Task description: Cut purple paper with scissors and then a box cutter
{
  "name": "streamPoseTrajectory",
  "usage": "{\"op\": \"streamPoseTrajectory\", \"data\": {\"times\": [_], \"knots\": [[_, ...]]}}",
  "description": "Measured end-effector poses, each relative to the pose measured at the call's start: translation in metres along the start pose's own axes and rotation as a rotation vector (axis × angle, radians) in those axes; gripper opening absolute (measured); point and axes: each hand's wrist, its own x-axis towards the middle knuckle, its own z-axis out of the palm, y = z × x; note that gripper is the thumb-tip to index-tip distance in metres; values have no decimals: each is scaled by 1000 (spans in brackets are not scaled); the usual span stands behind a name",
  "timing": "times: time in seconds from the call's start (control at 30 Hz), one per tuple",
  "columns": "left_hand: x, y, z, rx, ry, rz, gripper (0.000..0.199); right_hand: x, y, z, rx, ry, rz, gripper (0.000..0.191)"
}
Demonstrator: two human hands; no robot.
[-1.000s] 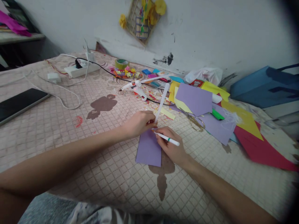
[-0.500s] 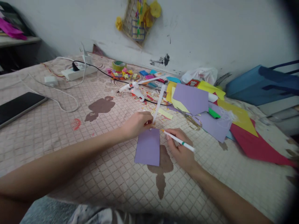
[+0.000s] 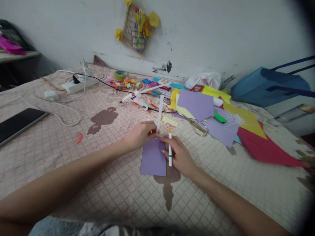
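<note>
**Close Work at Purple Paper [image 3: 153, 160]**

A dark phone [image 3: 21, 124], cut off by the frame's left edge, lies far from the left hand [image 3: 142, 135], whose thumb and fingers pinch a translucent stick [image 3: 160, 113], hiding its lower end. The purple paper lies flat on the patterned cloth [image 3: 118, 193] between the hands, its top edge partly covered. The right hand [image 3: 180, 155] grips a white pen [image 3: 170, 154], orange tip showing; whether its fingertips press the sheet cannot be told. Beyond, the blades of gold-handled scissors [image 3: 197, 125] are hard to make out.

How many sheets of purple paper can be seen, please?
3 clearly: a purple paper rectangle by the right hand; an angular purple sheet over yellow paper; another purple sheet under white string. More may be hidden.
</note>
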Motion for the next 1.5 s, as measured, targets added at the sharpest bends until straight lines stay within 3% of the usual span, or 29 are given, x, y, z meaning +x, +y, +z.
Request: {"op": "streamPoseTrajectory", "data": {"times": [0.33,0.5,0.73,0.93,1.17,1.5], "knots": [[1,1,0,-1,7,-5,5,0,-2,0,-12,-26,25,33],[1,1,0,3,7,-6,5,-2,-4,-4,110,25,128,30],[0,0,-1,-2,-3,-1,7,0,-3,-12,435,289,263,29],[1,0,-1,-22,2,5,6,7,-4,-6,525,240,464,22],[1,1,-1,-23,16,17,10,15,-8,3,516,188,371,13],[1,1,0,-16,19,25,7,17,-6,8,457,214,325,14]]}}
